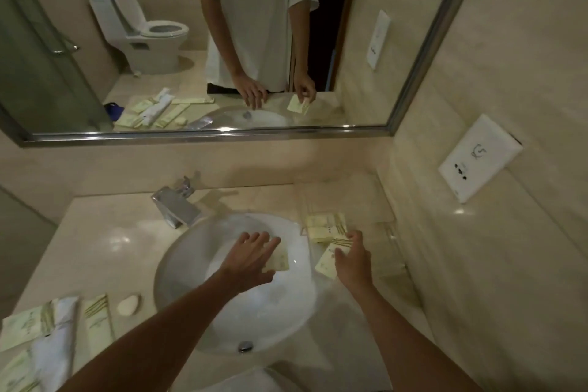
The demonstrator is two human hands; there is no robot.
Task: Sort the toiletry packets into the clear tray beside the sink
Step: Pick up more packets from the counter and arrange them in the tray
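Far left of the round white ceramic sink (197, 264), on the pale marble worktop (105, 232): a loose heap of pale yellow-green paper toiletry packets (28, 325) mixed with a long white plastic-wrapped sachet (60, 325), with one narrow strip packet (98, 318) at its sink-side edge, probably the unsorted stock waiting its turn. Between that heap and the sink, a small oval cream soap bar (129, 305), lying alone. Behind the sink's left rim, a square chrome tap (176, 204). Over the sink bowl, left hand (251, 256) stretched flat, fingers (269, 243) straight and released, a small pale packet (280, 261) showing just past its palm edge; whether touched or merely underneath, cannot tell — likely a reach toward the right side to pass or steady it. Just right of the sink rim, right hand (353, 259) with fingers curled, pinching a pale yellow packet with green stripes (327, 261) by its far end, tilted down toward the sink, seemingly on the way in. Right of the sink, against the side wall, the clear plastic tray (393, 234), hard to make out, already holding a few pale packets laid flat (324, 227) side by side at its near-sink end, presumably to keep like with like. Sorting judged well short of done, given the heap left of the sink.
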